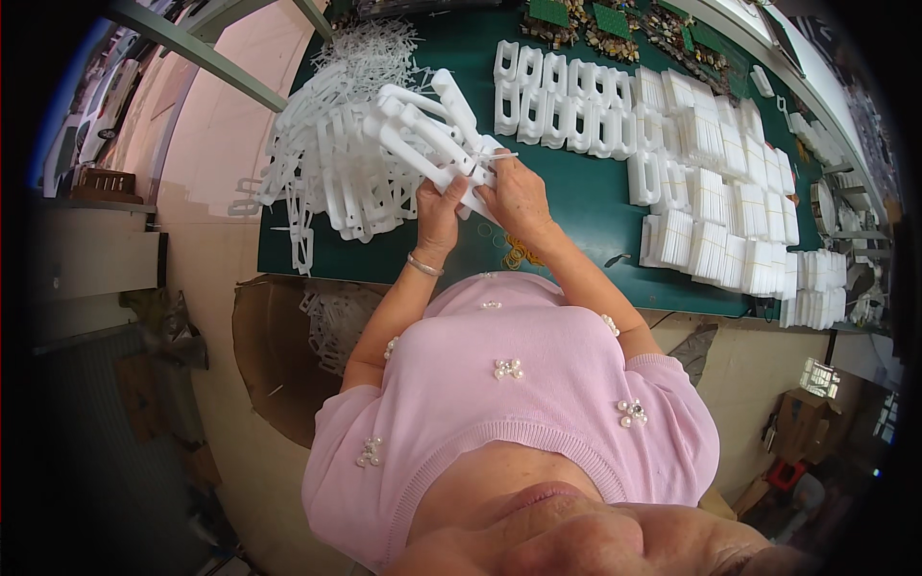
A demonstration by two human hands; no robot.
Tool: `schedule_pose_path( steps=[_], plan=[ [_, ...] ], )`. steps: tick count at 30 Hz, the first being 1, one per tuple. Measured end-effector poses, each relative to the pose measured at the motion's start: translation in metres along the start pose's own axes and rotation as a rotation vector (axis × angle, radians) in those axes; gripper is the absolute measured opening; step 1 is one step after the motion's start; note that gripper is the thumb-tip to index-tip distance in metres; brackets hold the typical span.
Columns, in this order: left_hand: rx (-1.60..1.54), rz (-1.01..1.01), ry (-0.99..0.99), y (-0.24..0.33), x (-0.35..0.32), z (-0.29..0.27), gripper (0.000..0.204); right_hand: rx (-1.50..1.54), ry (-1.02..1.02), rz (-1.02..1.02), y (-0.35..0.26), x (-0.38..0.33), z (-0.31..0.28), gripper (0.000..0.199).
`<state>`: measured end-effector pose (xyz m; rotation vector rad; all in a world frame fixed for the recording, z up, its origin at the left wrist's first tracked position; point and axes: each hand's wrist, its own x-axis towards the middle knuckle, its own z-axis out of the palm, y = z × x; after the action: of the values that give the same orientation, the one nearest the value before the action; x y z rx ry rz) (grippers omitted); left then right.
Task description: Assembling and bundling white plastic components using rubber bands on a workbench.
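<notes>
Both hands grip a fanned-out bunch of white plastic frames [423,134], long pieces with slots through them. My left hand [439,213] is closed around their near end, with the thumb on top. Pressed against the same end, my right hand [519,197] has its fingers bent round the frames. A thin white strip sticks out past the right fingers. Just left of the hands lies a heap of loose white frames [346,182]. Yellow rubber bands [519,253] rest on the green table [576,211] below my right hand.
Banded stacks of white frames [706,202] fill the table's right side, with rows of upright frames [552,101] beside them. Thin white offcuts [375,58] heap at the far left. Green circuit boards [549,12] lie at the back. A cardboard box [264,355] holding white pieces stands below the table.
</notes>
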<state>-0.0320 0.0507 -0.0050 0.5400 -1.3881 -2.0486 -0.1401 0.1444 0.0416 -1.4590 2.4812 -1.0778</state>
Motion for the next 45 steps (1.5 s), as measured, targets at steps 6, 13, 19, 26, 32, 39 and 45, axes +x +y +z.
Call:
schedule_pose_path(
  steps=[6, 13, 19, 26, 32, 39, 45],
  plan=[
    [-0.447, -0.002, -0.046, 0.004, 0.002, 0.013, 0.053, 0.327, 0.047, 0.016, 0.006, -0.011, 0.020, 0.055],
    [-0.194, 0.026, -0.120, 0.004, -0.004, 0.015, 0.055, 0.274, 0.233, -0.061, 0.028, -0.005, 0.023, 0.050],
    [0.347, -0.227, -0.247, 0.018, 0.005, -0.038, 0.042, 0.122, 0.234, -0.127, 0.056, -0.002, 0.000, 0.040],
    [-0.582, -0.583, -0.433, 0.079, 0.031, -0.043, 0.078, -0.187, 0.144, -0.592, 0.061, 0.017, -0.025, 0.025],
    [0.254, -0.741, -0.612, 0.087, 0.042, -0.044, 0.056, -0.572, -0.120, -0.625, 0.066, 0.026, -0.034, 0.019],
    [0.349, -0.784, -0.723, 0.071, 0.064, -0.058, 0.056, -0.563, -0.076, -0.761, 0.062, 0.024, -0.045, 0.018],
    [-0.024, -0.841, -0.842, 0.059, 0.074, -0.068, 0.080, -0.482, -0.033, -0.727, 0.059, 0.024, -0.048, 0.017]
  ],
)
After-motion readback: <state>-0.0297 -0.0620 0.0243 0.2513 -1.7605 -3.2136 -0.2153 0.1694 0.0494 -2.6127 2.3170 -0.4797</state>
